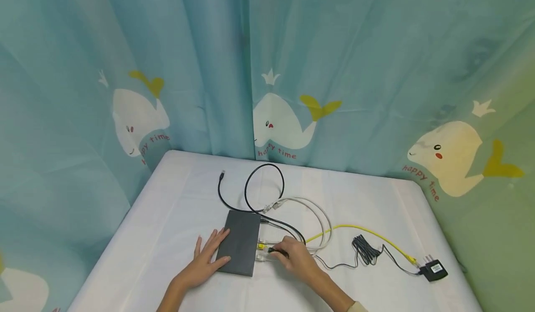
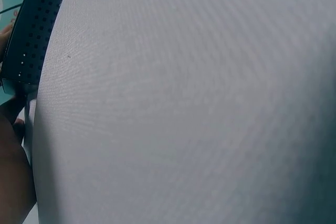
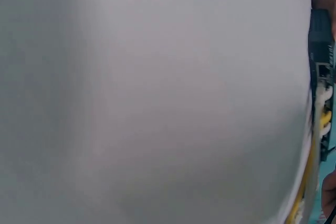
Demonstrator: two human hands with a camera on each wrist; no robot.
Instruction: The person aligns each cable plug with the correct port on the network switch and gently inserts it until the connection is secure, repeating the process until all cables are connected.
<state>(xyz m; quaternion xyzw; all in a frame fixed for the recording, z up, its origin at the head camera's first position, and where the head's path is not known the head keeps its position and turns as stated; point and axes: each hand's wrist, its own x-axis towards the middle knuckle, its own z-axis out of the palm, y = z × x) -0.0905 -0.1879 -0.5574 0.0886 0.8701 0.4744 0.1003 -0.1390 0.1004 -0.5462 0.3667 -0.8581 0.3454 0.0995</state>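
A flat dark grey network switch [image 1: 242,230] lies on the white table. My left hand [image 1: 200,268] rests on its left side with the fingers spread; in the left wrist view the switch's vented side wall [image 2: 42,30] shows above that hand [image 2: 13,166]. At the right edge, where the ports are, my right hand [image 1: 298,258] pinches the black plug [image 1: 272,250] of a network cable, its tip right at the ports. Beside it sit a yellow plug [image 1: 261,246] and clear plugs on white cables. The right wrist view catches the port side [image 3: 321,51] at its edge.
A black cable [image 1: 283,182] loops behind the switch, its other plug [image 1: 222,175] at the back left. White cables [image 1: 326,214] coil to the right. A yellow cable [image 1: 368,230] runs to a black power adapter [image 1: 434,271], near a bundled black cord [image 1: 365,250]. Whale-print curtains surround the table.
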